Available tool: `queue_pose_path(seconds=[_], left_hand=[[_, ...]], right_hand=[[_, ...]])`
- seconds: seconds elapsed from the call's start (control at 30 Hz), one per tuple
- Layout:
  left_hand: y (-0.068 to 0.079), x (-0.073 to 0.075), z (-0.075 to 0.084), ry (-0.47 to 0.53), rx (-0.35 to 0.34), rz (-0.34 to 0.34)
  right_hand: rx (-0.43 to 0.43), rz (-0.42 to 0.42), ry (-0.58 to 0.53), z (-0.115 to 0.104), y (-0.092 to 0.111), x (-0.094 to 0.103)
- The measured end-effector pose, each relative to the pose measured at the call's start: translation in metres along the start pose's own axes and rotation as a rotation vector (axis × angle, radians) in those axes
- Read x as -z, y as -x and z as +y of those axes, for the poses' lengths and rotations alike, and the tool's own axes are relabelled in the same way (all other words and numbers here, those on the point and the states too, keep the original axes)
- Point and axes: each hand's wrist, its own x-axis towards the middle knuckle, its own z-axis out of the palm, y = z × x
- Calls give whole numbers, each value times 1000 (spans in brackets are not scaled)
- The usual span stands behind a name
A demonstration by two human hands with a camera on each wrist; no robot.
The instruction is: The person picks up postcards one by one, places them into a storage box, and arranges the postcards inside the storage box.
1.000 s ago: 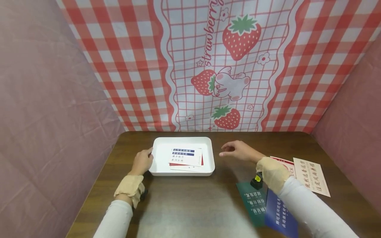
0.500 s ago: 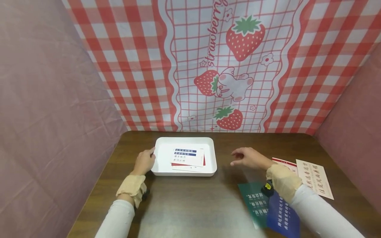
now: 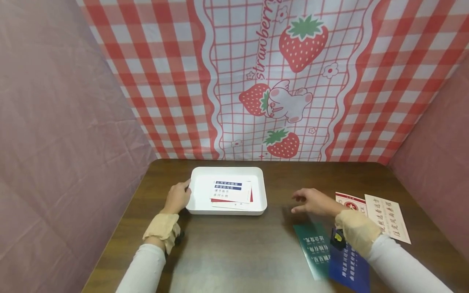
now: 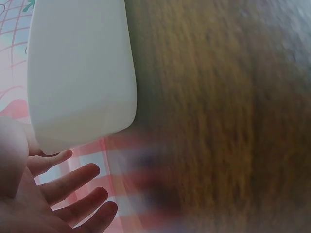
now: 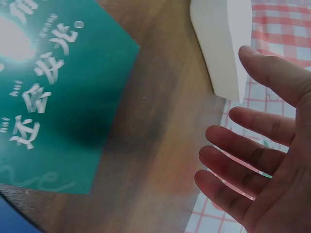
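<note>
My left hand (image 3: pixel 177 198) is at the left end of a white plastic tray (image 3: pixel 226 212). Its thumb and index finger pinch the tray's rim; in the left wrist view the other fingers (image 4: pixel 73 182) extend loosely below the wall. Several printed cards (image 3: pixel 231 191) lie stacked inside, a white one with blue bands on top of a red one. My right hand (image 3: pixel 316 202) hovers to the right of the tray, holding nothing, with thumb and fingers (image 5: pixel 243 141) spread apart. Below it lies a green card (image 3: pixel 313 248) with white writing.
A blue card (image 3: pixel 349 268) overlaps the green one, partly under the right forearm. Farther right are a red-and-white card (image 3: pixel 351 201) and a cream card (image 3: pixel 387 217). A strawberry-print cloth (image 3: pixel 271 81) hangs behind the brown table (image 3: pixel 227 252); pink cloth covers both sides.
My right hand has drawn away from the tray, to the right and towards me, over the far end of the green card. The left hand stays at the tray.
</note>
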Motion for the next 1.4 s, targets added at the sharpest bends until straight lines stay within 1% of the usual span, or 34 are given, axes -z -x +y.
queue_pose_path(seconds=[0.13, 0.37, 0.6, 0.7, 0.83, 0.97, 1.07, 1.2, 1.27, 1.4], left_hand=[[0, 0, 1, -4, 8, -10], [0, 0, 1, -8, 7, -10], [0, 0, 0, -15, 12, -8], [0, 0, 0, -19, 14, -10], [2, 1, 1, -19, 22, -14], [3, 2, 1, -19, 24, -18], [3, 2, 1, -21, 25, -19], [3, 2, 2, -16, 39, -29], [3, 1, 3, -13, 43, -33], [2, 0, 3, -9, 43, -38]], right_hand=[[-5, -7, 10, 4, 7, -4], [-37, -46, 18, 9, 19, -14], [10, -63, 71, 12, 26, -23], [21, -78, 76, 13, 28, -25], [49, -99, 111, 14, 32, -28], [34, -113, 133, 13, 35, -30], [41, -113, 150, 12, 37, -31], [93, -106, 183, 11, 40, -33], [101, -105, 190, 11, 40, -34], [91, -102, 203, 12, 42, -35]])
